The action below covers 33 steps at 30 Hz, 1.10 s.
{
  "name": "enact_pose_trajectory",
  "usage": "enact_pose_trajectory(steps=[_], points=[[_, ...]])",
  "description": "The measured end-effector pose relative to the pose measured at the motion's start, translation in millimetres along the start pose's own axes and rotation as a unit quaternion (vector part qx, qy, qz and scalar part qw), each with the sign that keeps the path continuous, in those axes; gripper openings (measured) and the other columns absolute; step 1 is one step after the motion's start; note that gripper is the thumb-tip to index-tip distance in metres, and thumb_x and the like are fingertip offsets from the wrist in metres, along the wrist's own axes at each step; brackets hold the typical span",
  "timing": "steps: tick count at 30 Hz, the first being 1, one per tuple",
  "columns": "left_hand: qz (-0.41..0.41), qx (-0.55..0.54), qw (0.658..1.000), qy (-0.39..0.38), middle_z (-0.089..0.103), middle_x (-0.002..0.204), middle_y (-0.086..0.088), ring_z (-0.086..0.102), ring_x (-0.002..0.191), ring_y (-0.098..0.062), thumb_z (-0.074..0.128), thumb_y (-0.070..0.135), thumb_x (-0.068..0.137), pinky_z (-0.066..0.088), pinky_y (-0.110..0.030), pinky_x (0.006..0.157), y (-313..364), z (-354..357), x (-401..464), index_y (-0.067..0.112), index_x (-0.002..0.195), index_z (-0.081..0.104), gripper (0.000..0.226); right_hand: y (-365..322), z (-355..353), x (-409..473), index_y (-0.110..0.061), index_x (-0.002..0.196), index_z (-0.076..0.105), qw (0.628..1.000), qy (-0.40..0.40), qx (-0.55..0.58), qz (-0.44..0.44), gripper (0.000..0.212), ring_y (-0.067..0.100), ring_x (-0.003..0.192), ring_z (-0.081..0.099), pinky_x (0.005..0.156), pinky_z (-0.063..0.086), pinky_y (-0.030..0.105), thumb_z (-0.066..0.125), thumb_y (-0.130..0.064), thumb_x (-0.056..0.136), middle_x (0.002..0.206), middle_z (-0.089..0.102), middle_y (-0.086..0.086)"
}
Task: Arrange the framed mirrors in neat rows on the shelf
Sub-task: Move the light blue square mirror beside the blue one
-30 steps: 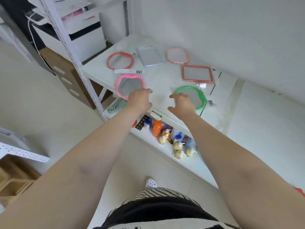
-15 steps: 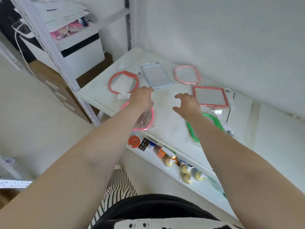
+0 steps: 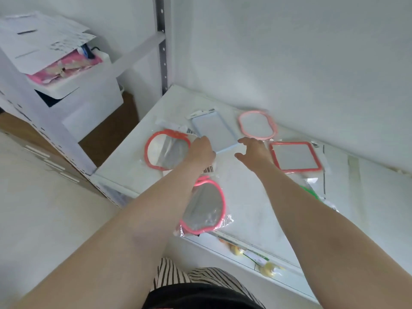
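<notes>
Several framed mirrors in clear wrappers lie flat on the white shelf. A light blue rectangular mirror lies at the back between both hands. My left hand hovers at its left edge with fingers loosely bent, holding nothing. My right hand reaches toward its right side, fingers spread. A red round mirror sits left, a pale pink oval mirror back right, a red square mirror right, a pink round mirror at the front edge. A green mirror is mostly hidden by my right forearm.
A white wall stands right behind the shelf. A metal upright rises at the back left corner. A white cabinet with papers on top stands to the left. Bottles sit on the lower shelf below the front edge.
Both hands have reached further back over the shelf, from the pink and green mirrors to the blue rectangular mirror. The view has moved closer to the shelf.
</notes>
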<state>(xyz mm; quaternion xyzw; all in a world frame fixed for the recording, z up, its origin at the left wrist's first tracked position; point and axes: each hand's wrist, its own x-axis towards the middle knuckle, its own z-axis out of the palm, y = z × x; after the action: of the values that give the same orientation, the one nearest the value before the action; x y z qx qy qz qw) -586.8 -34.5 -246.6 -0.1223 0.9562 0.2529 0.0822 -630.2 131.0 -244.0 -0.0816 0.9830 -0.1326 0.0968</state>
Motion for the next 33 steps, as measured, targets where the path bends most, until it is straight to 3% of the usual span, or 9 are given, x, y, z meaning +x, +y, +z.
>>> enact_pose_trajectory(steps=[7,9,11,14,17,19,24,28,33], points=[[-0.046,-0.022,0.999,0.015,0.056,0.129,-0.020,0.053,0.121,-0.033,0.042,0.011,0.096,0.039,-0.032,0.098,10,37,29,-0.005,0.125,0.049,0.034,0,23,59,-0.007,0.141,0.042,0.999,-0.040,0.024,-0.023,0.048,0.031,0.131,0.044,0.106,0.034,0.034,0.051,-0.023,0.096,0.141,0.050,0.014],[-0.059,-0.030,0.997,0.037,0.054,0.132,-0.019,0.052,0.123,-0.030,0.040,0.014,0.098,0.036,-0.030,0.101,16,44,35,-0.004,0.127,0.048,0.035,-1,33,68,-0.001,0.130,0.047,0.999,-0.043,0.020,-0.021,0.036,0.033,0.124,0.050,0.102,0.035,0.034,0.044,-0.020,0.099,0.134,0.053,0.020],[-0.088,-0.071,0.993,0.038,0.050,0.136,-0.018,0.048,0.127,-0.030,0.039,0.021,0.100,0.035,-0.030,0.103,22,48,39,-0.004,0.132,0.045,0.040,-1,37,70,-0.004,0.117,0.052,0.998,-0.038,0.044,0.001,0.025,0.034,0.119,0.053,0.097,0.039,0.035,0.042,-0.019,0.099,0.128,0.056,0.020],[-0.153,-0.186,0.971,0.004,0.047,0.140,-0.019,0.046,0.131,-0.033,0.042,0.024,0.100,0.037,-0.033,0.104,26,48,45,-0.004,0.135,0.041,0.045,6,36,67,-0.003,0.128,0.052,0.984,-0.031,0.148,0.089,0.039,0.032,0.114,0.056,0.098,0.043,0.036,0.050,-0.023,0.095,0.115,0.057,0.017],[-0.171,-0.268,0.948,0.019,0.057,0.129,-0.021,0.054,0.120,-0.034,0.046,0.014,0.095,0.043,-0.034,0.095,32,42,45,-0.004,0.124,0.051,0.034,16,30,60,0.004,0.115,0.062,0.951,-0.075,0.262,0.148,0.033,0.024,0.074,0.055,0.076,0.049,0.034,0.054,-0.018,0.092,0.090,0.056,0.011],[-0.181,-0.311,0.933,0.019,0.059,0.125,-0.021,0.057,0.116,-0.035,0.046,0.011,0.094,0.047,-0.035,0.091,38,37,38,-0.003,0.121,0.053,0.031,23,26,49,0.002,0.101,0.068,0.927,-0.089,0.315,0.181,0.022,0.019,0.055,0.045,0.057,0.039,0.027,0.056,-0.011,0.088,0.076,0.054,0.011],[-0.209,-0.400,0.892,0.029,0.065,0.109,-0.024,0.066,0.099,-0.037,0.048,0.000,0.084,0.057,-0.043,0.086,42,27,20,-0.007,0.107,0.062,0.027,42,8,25,-0.011,0.076,0.065,0.893,-0.069,0.403,0.188,0.008,0.014,0.057,0.042,0.056,0.036,0.023,0.066,-0.015,0.082,0.069,0.049,0.004],[-0.201,-0.443,0.873,0.035,0.064,0.087,-0.018,0.063,0.078,-0.029,0.052,-0.005,0.079,0.058,-0.048,0.085,45,25,3,-0.008,0.097,0.068,0.024,47,-8,2,-0.008,0.076,0.061,0.857,-0.060,0.480,0.178,0.013,0.003,0.035,0.055,0.039,0.046,0.013,0.063,-0.008,0.089,0.066,0.056,0.007],[-0.189,-0.488,0.851,0.044,0.064,0.084,-0.019,0.062,0.043,-0.014,0.058,-0.010,0.078,0.062,-0.034,0.069,50,16,-23,-0.011,0.101,0.069,0.025,48,-25,-26,0.000,0.081,0.061,0.843,-0.005,0.507,0.180,0.007,0.003,0.028,0.049,0.038,0.048,0.013,0.066,-0.002,0.085,0.063,0.055,0.011]])
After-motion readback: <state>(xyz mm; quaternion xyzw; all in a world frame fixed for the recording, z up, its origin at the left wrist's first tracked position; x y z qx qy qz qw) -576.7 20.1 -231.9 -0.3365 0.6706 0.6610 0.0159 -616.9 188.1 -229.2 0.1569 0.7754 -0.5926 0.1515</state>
